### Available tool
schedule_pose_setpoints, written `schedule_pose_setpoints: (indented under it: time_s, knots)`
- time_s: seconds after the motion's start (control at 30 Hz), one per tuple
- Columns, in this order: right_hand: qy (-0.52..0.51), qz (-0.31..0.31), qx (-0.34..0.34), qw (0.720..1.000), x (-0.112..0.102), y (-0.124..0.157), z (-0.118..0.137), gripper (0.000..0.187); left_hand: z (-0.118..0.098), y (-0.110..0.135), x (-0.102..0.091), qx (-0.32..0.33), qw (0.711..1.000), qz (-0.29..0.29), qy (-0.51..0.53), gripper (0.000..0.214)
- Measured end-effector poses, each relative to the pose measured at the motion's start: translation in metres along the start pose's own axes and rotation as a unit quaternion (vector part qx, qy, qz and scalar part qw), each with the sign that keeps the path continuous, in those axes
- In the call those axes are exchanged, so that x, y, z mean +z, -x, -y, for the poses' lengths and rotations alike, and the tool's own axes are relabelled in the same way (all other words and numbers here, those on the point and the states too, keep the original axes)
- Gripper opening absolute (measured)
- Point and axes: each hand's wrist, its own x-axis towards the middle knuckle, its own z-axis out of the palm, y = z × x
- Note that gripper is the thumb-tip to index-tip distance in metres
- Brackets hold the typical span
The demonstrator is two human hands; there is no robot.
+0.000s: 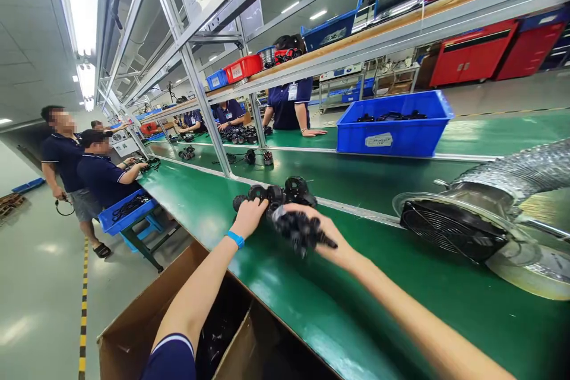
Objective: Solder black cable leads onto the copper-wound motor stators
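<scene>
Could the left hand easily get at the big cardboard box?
Probably yes: the cardboard box stands open just below the left forearm, though the left hand is at the black parts.

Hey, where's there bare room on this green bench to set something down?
The green bench looks bare between your hands and the cardboard box, between your right hand and the fan, and from your left hand toward the co-worker reaching over it. It's crowded at your hands, with black parts beyond and a black bundle in the right.
</scene>
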Motion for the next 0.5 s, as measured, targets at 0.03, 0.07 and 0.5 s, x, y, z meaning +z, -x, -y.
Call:
schedule_pose_setpoints:
  time_s: [0.03, 0.07, 0.5]
  knots:
    - [0.03, 0.03, -0.055, 0.998, 0.01, 0.017, -0.006, 0.036, -0.002, 0.011, 0.009, 0.0, 1.0, 0.01, -0.001, 0.051]
    - [0.066, 0.056, -0.119, 0.989, 0.019, 0.033, -0.011, 0.039, -0.003, 0.021, 0.017, -0.002, 1.0, 0.013, -0.003, 0.054]
    - [-0.098, -0.057, 0.246, 0.962, 0.054, 0.09, -0.027, 0.023, -0.012, 0.08, 0.011, -0.11, 0.96, -0.068, 0.25, 0.054]
